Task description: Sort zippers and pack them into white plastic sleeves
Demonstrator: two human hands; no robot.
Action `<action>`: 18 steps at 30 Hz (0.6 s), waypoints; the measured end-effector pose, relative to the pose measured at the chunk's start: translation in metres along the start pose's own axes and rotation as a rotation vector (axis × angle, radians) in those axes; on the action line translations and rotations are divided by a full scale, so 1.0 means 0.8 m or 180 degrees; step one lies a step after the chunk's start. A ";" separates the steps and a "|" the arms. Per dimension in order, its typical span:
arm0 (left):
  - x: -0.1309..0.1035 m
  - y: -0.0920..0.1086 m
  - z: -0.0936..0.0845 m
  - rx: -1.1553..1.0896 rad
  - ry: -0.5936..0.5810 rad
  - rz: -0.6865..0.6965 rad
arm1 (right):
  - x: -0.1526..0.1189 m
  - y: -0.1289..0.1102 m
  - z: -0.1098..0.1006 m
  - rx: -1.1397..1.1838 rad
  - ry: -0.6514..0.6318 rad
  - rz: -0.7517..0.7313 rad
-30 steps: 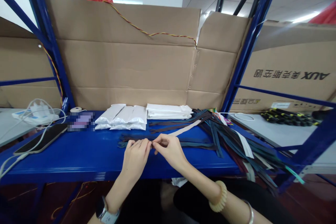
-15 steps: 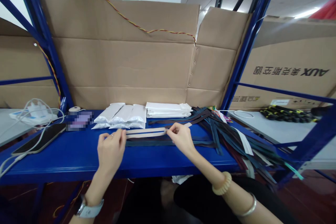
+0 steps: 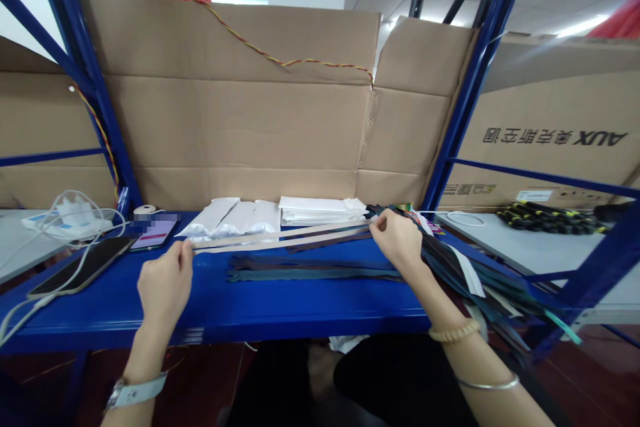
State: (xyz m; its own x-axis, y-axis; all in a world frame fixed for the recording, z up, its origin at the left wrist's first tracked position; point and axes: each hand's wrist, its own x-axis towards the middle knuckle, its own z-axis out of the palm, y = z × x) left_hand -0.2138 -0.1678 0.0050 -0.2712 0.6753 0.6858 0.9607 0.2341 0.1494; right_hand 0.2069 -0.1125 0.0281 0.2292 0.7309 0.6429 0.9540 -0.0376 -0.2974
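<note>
A cream zipper [image 3: 250,246] is stretched sideways above the blue shelf, its two tapes slightly apart with a dark gap between them. At its left end, my left hand [image 3: 165,280] is closed in a pinch. My right hand [image 3: 400,240] pinches the other end, close to a heap of dark zippers [image 3: 450,273] on the right. Below the stretched zipper, several teal and brown zippers [image 3: 315,273] lie lengthwise on the shelf. Whether a slider is under my right fingers cannot be made out.
Puffy white packets [image 3: 240,217] and a stack of flat white packets [image 3: 320,210] stand at the back against cardboard [image 3: 240,120]. Two phones lie at left, one dark [image 3: 83,267], one lit [image 3: 155,233], beside white cables [image 3: 75,213]. Blue posts [image 3: 465,93] frame both sides.
My hands have moved apart, left hand leftward and right hand rightward. The cream zipper now spans a longer stretch between them.
</note>
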 end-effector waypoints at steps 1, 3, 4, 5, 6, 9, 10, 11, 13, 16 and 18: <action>-0.001 0.004 0.003 -0.0085 -0.0176 0.0047 | -0.001 0.001 0.002 0.0019 0.0032 -0.0159; -0.003 0.011 0.009 -0.0227 -0.0461 0.0139 | -0.002 0.003 0.008 0.0196 -0.0061 -0.0431; -0.004 0.016 0.011 -0.0268 -0.0531 0.0181 | -0.003 0.003 0.011 0.0329 -0.0205 -0.0495; -0.006 0.020 0.013 -0.0296 -0.0553 0.0225 | -0.003 0.003 0.014 0.0468 -0.0384 -0.0501; -0.008 0.026 0.013 -0.0329 -0.0547 0.0285 | -0.004 0.002 0.016 0.0603 -0.0565 -0.0478; -0.016 0.047 0.009 -0.0575 -0.0546 0.0588 | -0.008 -0.006 0.017 0.0979 -0.0930 -0.0501; -0.020 0.056 0.006 -0.0708 -0.0572 0.0713 | -0.010 -0.011 0.015 0.1121 -0.1015 -0.0566; -0.024 0.065 0.003 -0.0858 -0.0592 0.0834 | -0.013 -0.016 0.012 0.1286 -0.1121 -0.0649; -0.032 0.084 -0.004 -0.1179 -0.0645 0.1035 | -0.020 -0.027 0.004 0.1708 -0.1427 -0.0814; -0.048 0.112 -0.013 -0.1635 -0.0793 0.1270 | -0.034 -0.048 -0.008 0.2507 -0.1972 -0.0900; -0.059 0.128 -0.017 -0.1820 -0.0893 0.1414 | -0.045 -0.063 -0.010 0.3000 -0.2209 -0.0886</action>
State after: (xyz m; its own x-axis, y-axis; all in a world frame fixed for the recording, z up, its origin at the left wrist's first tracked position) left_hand -0.1021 -0.1856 -0.0025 0.2148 0.7911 0.5727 0.8436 -0.4457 0.2994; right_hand 0.1519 -0.1421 0.0255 -0.3912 0.8567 0.3362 0.3718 0.4813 -0.7938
